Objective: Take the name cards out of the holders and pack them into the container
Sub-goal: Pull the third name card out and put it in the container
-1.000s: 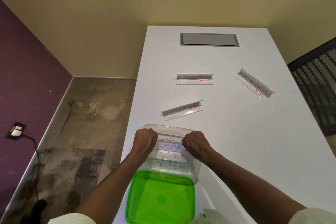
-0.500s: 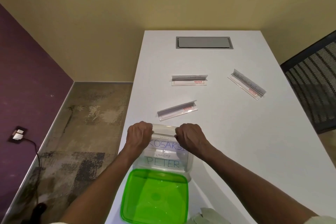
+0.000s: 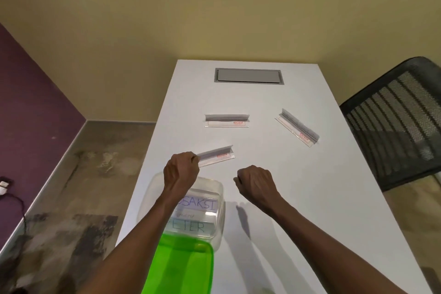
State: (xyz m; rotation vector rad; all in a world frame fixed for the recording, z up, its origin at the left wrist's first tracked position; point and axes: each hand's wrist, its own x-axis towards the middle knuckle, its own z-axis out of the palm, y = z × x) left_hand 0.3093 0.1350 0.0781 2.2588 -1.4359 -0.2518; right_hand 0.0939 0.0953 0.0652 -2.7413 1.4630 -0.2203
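Note:
A clear plastic container (image 3: 220,200) stands at the near left of the white table (image 3: 298,198). Name cards (image 3: 200,205) reading "KOSAKSI" and "PETER" lie flat inside it. Three clear card holders lie farther out: the nearest holder (image 3: 218,155), a middle holder (image 3: 226,120) and a right holder (image 3: 297,130). My left hand (image 3: 181,170) reaches over the container, and its curled fingers pinch the left end of the nearest holder. My right hand (image 3: 256,182) hovers over the table to the right of the container, fingers curled and holding nothing.
A green lid (image 3: 181,267) lies at the table's near edge, against the container. A grey cable hatch (image 3: 249,75) sits at the far end of the table. A black mesh chair (image 3: 396,122) stands on the right, and the left table edge drops to the floor.
Both hands have left the container's far rim. My left hand moved forward to the nearest holder's left end, and my right hand moved right, away from the container. The view tilted up.

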